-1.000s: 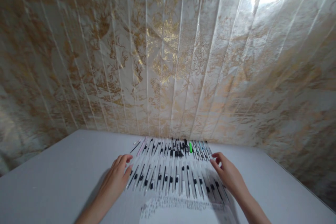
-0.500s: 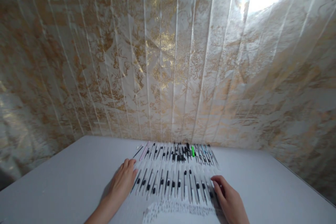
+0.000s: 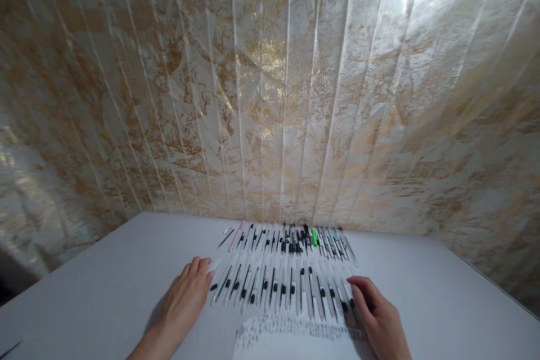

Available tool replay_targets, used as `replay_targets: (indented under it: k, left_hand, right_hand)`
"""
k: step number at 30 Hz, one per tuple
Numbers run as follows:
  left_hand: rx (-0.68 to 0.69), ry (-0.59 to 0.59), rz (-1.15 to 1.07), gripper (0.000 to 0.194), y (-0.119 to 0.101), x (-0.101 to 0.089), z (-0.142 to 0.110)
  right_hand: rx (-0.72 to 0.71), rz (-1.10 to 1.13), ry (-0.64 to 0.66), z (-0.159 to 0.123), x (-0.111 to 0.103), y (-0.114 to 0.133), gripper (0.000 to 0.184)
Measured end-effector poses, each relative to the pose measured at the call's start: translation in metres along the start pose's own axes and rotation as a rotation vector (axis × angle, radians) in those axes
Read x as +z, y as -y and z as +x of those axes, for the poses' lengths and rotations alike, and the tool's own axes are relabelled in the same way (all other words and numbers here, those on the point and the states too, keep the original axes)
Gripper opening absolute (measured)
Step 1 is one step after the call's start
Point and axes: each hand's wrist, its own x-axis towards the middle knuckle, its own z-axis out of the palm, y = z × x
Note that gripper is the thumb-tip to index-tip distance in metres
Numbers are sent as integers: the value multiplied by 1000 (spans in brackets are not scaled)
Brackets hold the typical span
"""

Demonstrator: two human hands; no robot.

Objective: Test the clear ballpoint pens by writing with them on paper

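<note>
My left hand (image 3: 183, 295) lies at the left end of the nearer row of pens (image 3: 292, 291), its fingers loosely stretched out. Just beside its thumb are a clear barrel and a black pen grip (image 3: 214, 287). At the row's right end is my right hand (image 3: 382, 318), with thumb and index finger bent close together over the last pens. Whether a pen is between those fingertips is hard to see. The pens are slim, with clear barrels, dark refills and black grips, set side by side.
A farther row holds more pens, a pink pen (image 3: 235, 237) and a bright green marker (image 3: 314, 237). Close to me lies a paper sheet (image 3: 287, 346) with dark marks. A thin dark stick (image 3: 12, 347) shows at lower left. Shiny patterned sheeting (image 3: 261, 95) hangs behind the white table (image 3: 105, 259).
My left hand has drawn away to the left, uncovering a black grip at the row's end. My right hand has shifted slightly right. The view has tilted a little.
</note>
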Motion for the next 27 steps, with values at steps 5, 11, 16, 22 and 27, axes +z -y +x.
replay_targets:
  k: [5, 11, 16, 22, 27]
  left_hand:
    - [-9, -35, 33, 36, -8, 3, -1]
    - [-15, -35, 73, 40, -7, 2, -10]
    - [-8, -25, 103, 36, -1, 2, -23]
    - [12, -36, 157, 36, -6, 6, -15]
    - [21, -46, 193, 35, -5, 10, 3]
  right_hand:
    - [-13, -10, -9, 0, -1, 0, 37]
    - [-43, -23, -23, -2, -3, -3, 36]
    - [-129, -25, -86, 3, -15, 15, 30]
    - [-290, -89, -191, 9, -61, 57, 18]
    - [-390, -194, -294, -1, -90, 79, 19]
